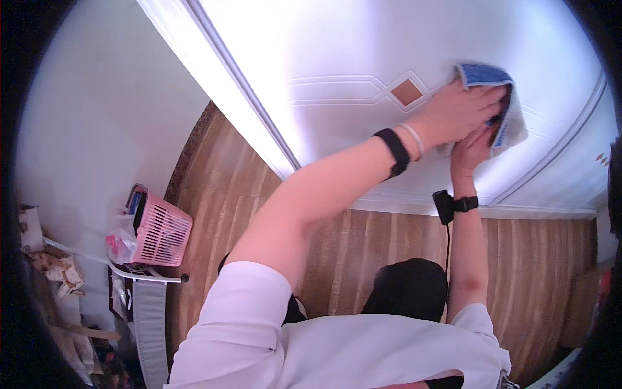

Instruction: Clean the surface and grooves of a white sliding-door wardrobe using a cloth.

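1. Cloth (516,124): 2 o'clock, against the white door (343,45).
2. Left hand (461,111): fingers outstretched over cloth.
3. Right hand (473,148): touching cloth, toward left hand's 5 o'clock; cannot tell whether gripping.

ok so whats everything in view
Panels: two, white, top and right
Diamond inlays: several, brown, on panels
Cloth: one, blue and grey, against panel
Wall: one, pale, left
Floor: one, brown, below panels
Basket: one, pink, left
Plastic bag: one, clear, at basket
Framed fabric: one, grey, lower left
Clutter: uncountable, mixed, lower left
Boxlike thing: one, brown, right edge
Rounded shape: one, black, bottom centre, unclear
Shirt: one, white, bottom
Wristbands: two, black, both wrists
Bracelet: one, white, left wrist
Left hand: one, bare, on cloth
Right hand: one, bare, at cloth
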The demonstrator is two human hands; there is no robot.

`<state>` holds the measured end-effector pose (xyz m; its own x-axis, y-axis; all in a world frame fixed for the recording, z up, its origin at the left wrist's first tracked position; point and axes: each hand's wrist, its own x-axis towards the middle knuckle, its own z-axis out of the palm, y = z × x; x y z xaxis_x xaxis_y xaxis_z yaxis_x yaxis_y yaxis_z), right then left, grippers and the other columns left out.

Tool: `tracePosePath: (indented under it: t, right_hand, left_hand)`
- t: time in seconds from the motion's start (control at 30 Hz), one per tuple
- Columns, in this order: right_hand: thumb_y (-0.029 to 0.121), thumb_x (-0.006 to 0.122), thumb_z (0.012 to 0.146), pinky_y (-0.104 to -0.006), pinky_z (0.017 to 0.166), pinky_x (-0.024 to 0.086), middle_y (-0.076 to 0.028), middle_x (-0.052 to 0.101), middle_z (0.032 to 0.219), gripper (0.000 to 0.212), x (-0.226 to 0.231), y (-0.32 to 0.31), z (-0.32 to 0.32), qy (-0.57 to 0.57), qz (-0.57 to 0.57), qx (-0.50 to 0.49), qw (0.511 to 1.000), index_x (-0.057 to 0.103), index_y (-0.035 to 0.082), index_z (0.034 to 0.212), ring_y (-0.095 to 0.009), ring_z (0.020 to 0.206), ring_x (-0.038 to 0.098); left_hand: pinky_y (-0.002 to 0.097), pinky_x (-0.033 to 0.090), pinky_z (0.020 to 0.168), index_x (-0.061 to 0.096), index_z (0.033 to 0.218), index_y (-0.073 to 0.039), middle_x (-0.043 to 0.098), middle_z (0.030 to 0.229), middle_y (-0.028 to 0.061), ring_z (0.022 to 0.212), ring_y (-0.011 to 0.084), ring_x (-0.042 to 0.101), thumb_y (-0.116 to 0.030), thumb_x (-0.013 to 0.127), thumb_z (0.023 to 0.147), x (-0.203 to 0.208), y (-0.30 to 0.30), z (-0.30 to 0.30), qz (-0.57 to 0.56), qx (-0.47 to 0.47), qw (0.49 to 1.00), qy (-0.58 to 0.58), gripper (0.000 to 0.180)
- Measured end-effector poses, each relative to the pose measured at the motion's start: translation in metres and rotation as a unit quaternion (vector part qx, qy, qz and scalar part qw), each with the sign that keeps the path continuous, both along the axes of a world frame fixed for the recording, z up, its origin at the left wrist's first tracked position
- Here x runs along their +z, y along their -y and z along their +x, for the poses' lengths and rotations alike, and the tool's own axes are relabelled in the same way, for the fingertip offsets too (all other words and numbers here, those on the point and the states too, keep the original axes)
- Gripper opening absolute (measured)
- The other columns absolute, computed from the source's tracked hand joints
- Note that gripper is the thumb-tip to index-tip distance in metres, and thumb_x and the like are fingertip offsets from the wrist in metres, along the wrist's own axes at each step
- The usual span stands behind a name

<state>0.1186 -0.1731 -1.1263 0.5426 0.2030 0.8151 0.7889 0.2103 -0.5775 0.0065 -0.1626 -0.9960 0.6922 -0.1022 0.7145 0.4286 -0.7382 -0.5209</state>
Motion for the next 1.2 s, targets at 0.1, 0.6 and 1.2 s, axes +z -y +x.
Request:
tracePosePath:
  t: [0.1, 0.6, 1.2]
  right_hand:
    - [0.036, 0.038, 0.104, -0.0457, 0.111, 0.026, -0.026, 0.043, 0.143, 0.055, 0.003, -0.008, -0.028, 0.104, -0.022, 0.002, 0.994, 0.04, -0.005, 0.139, -0.043, 0.131, 0.04]
    - [0.006, 0.052, 0.08, -0.0508, 0.115, 0.026, -0.018, 0.048, 0.136, 0.046, -0.027, -0.012, -0.205, 0.544, -0.186, 0.364, 0.733, 0.053, -0.003, 0.126, -0.035, 0.134, 0.039]
    - [0.012, 0.056, 0.081, -0.0453, 0.116, 0.027, -0.018, 0.049, 0.134, 0.044, 0.009, 0.014, -0.185, 0.5, -0.173, 0.275, 0.803, 0.054, -0.003, 0.123, -0.033, 0.136, 0.035]
  left_hand:
    - [0.0417, 0.042, 0.096, 0.065, 0.114, -0.018, 0.056, 0.132, 0.0025, 0.13, 0.0216, 0.043, -0.029, 0.057, 0.084, -0.015, -0.012, -0.053, -0.023, 0.045, 0.998, 0.035, 0.033]
    - [0.0494, 0.028, 0.113, 0.046, 0.138, -0.005, 0.043, 0.142, 0.0227, 0.135, 0.0407, 0.035, -0.013, 0.064, 0.081, -0.18, 0.032, -0.229, -0.408, 0.186, 0.821, 0.354, 0.061]
    - [0.0524, 0.022, 0.115, 0.047, 0.139, -0.005, 0.047, 0.142, 0.0174, 0.133, 0.0393, 0.038, -0.017, 0.055, 0.089, -0.14, 0.04, -0.222, -0.304, 0.204, 0.899, 0.239, 0.051]
